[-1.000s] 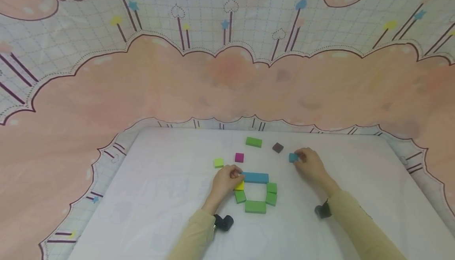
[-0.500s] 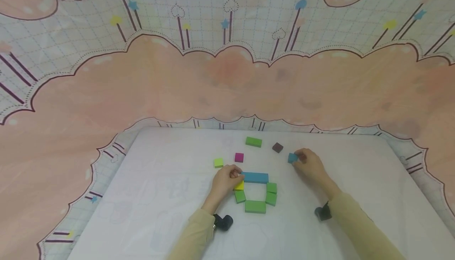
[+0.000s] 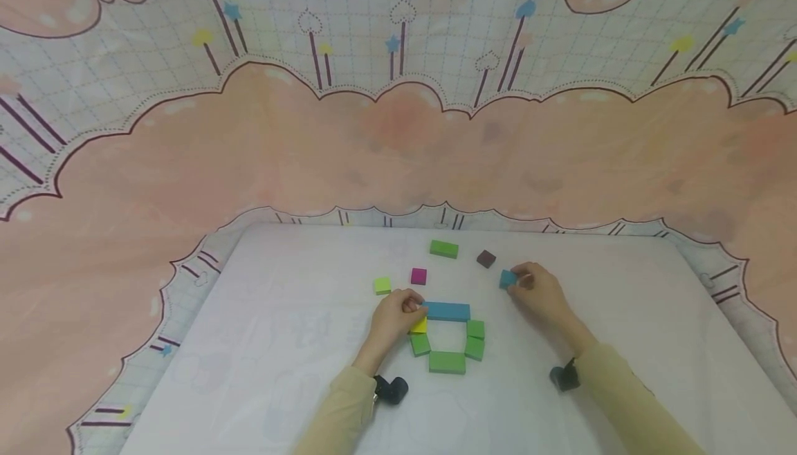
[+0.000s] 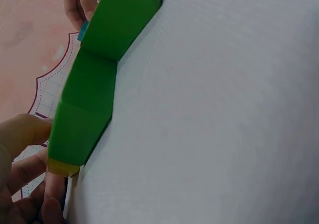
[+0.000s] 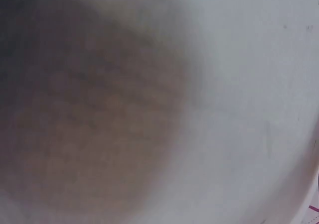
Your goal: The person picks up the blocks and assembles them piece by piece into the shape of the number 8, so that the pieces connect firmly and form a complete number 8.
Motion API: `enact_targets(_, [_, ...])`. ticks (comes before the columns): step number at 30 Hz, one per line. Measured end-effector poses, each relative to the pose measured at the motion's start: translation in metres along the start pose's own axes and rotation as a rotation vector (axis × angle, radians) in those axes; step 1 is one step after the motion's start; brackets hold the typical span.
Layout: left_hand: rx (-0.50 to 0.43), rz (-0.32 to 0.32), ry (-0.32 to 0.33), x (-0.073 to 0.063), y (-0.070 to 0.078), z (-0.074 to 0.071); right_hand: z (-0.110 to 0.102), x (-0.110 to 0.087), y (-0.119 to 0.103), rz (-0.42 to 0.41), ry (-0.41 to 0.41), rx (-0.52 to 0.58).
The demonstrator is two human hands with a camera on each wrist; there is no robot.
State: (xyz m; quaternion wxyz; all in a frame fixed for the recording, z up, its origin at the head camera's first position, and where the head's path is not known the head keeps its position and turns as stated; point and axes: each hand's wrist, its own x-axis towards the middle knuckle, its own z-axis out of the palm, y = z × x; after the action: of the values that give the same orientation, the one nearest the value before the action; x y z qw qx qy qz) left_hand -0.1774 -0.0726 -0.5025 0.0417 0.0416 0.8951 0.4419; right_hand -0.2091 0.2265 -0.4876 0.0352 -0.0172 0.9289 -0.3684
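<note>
My right hand (image 3: 540, 292) pinches a small blue block (image 3: 507, 279) between thumb and fingers at the right. To its left, my left hand (image 3: 394, 317) has its thumb and fingers on a yellow block (image 3: 420, 326), partly covered by the fingertips, at the left end of a long blue block (image 3: 448, 312). Green blocks (image 3: 447, 362) continue the ring down and round to the right. In the left wrist view, the left fingers (image 4: 30, 129) lie by the yellow block (image 4: 62, 168) and the green row (image 4: 84, 119). The right wrist view is blurred by skin close up.
Behind the ring lie a lime block (image 3: 382, 285), a magenta block (image 3: 419, 276), a green block (image 3: 444, 249) and a dark brown block (image 3: 486, 258). They rest on a white tabletop (image 3: 261, 358). A patterned cloth (image 3: 398, 144) hangs behind.
The right hand has shifted slightly left and towards the near side, bringing the small blue block with it. My left hand and the ring of blocks stay in place.
</note>
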Motion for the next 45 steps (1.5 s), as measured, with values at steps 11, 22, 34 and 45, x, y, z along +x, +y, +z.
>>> enact_targets(11, [-0.009,-0.008,-0.003,-0.001,0.001,0.000,0.003,-0.004,-0.006,-0.070,0.006,0.014])
enact_targets(22, [-0.016,-0.008,-0.001,-0.001,0.000,0.000,0.009,-0.007,-0.018,-0.078,-0.015,0.012])
enact_targets(34, [-0.014,-0.026,-0.003,-0.001,0.001,0.000,0.017,-0.010,-0.031,-0.098,-0.053,0.016])
enact_targets(45, [-0.011,-0.021,-0.003,-0.001,0.001,0.001,0.024,-0.008,-0.040,-0.044,-0.112,-0.003])
